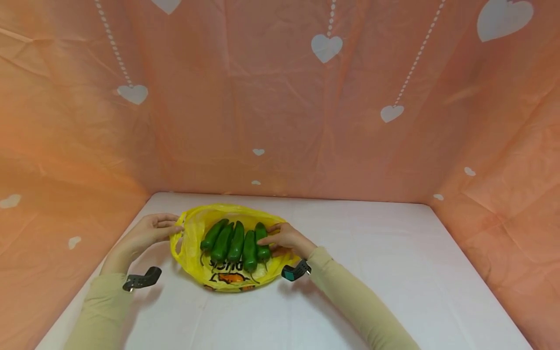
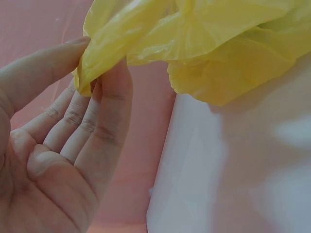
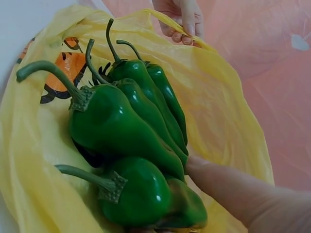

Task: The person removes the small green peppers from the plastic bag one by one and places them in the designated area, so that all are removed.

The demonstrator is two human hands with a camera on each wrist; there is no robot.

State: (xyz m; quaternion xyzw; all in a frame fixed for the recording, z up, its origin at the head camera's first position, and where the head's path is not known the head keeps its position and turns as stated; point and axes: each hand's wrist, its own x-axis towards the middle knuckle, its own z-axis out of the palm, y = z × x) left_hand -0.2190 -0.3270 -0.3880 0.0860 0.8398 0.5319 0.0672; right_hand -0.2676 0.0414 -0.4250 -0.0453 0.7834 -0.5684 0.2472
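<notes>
A yellow plastic bag [image 1: 191, 253] lies on the table with its mouth spread wide. Several green peppers [image 1: 236, 241] rest side by side in it, stems toward the person. At the bag's left edge, my left hand [image 1: 153, 229] pinches the handle loop [image 2: 104, 56] between thumb and fingers. My right hand [image 1: 288, 238] reaches inside at the right and holds the rightmost green pepper [image 3: 136, 191]. Its thumb [image 3: 228, 187] lies across the peppers in the right wrist view; its other fingers are mostly hidden beneath.
The white tabletop [image 1: 372, 272] extends to the right of the bag. An orange curtain [image 1: 280, 121] with pale hearts stands behind and at both sides. Dark wrist bands [image 1: 142, 279] sit on both forearms. Black and orange print [image 1: 232, 278] shows on the bag.
</notes>
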